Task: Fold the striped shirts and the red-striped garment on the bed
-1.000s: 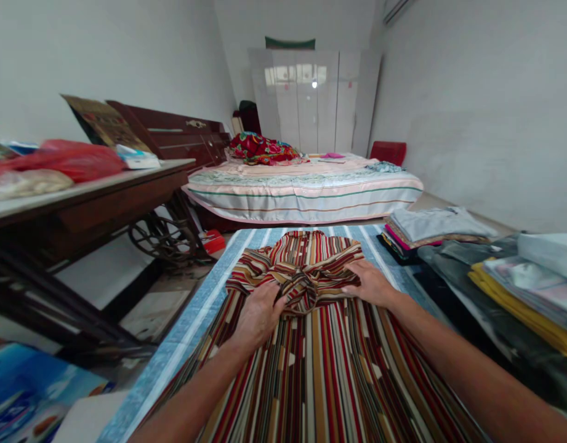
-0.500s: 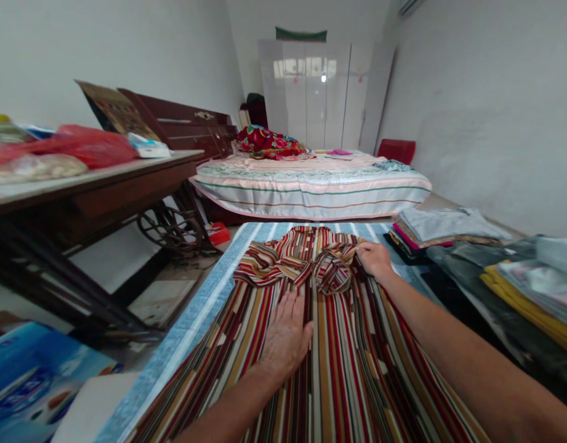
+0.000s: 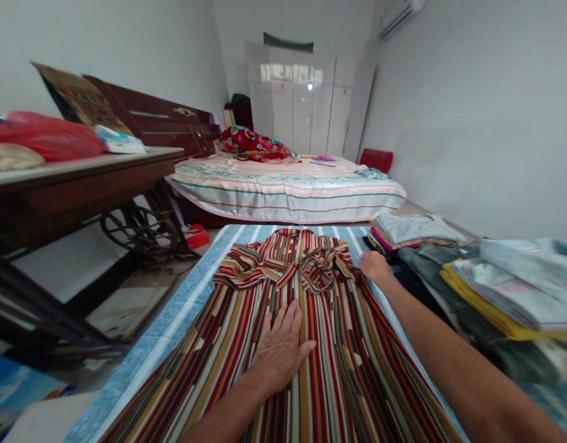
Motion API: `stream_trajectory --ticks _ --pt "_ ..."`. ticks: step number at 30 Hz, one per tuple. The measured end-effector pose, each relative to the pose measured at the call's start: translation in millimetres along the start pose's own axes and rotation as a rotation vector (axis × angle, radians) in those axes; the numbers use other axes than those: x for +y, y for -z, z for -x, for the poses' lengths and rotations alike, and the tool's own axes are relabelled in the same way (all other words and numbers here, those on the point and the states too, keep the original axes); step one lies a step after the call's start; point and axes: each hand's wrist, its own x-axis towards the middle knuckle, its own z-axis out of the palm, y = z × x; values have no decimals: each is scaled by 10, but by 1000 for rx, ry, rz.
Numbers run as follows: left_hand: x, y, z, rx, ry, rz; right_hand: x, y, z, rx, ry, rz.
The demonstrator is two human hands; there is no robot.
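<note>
A long striped dress (image 3: 311,369) in red, tan, white and black lies spread on a blue bed cover (image 3: 172,320). Its collar points away from me, and its sleeves are folded in across the chest. My left hand (image 3: 283,347) rests flat on the middle of the dress below the sleeves, fingers spread. At the right edge of the dress, beside the folded sleeve, is my right hand (image 3: 374,266). Its fingers are curled closed, and whether cloth is between them is hidden.
Folded clothes (image 3: 417,229) and a stack with yellow cloth (image 3: 509,301) lie to the right. A sewing-machine table (image 3: 80,184) holding a red plastic bag (image 3: 56,136) stands at left. Beyond are a made bed (image 3: 287,191) and a white wardrobe (image 3: 306,104).
My right hand has shifted rightward from the sleeve to the outer edge of the dress. My left hand stays flat, its fingers slightly wider apart. The view has turned a little right.
</note>
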Motion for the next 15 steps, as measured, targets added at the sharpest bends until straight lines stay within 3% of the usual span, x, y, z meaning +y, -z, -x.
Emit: stream_trajectory --ticks 4,9,15 --pt "1 23 -6 -10 -41 11 199 12 87 -93 -113 101" --pt "17 61 -11 -34 -37 24 166 -67 183 -172 -44 157" --pt "7 25 -12 -13 -45 14 76 -98 148 -136 -4 164"
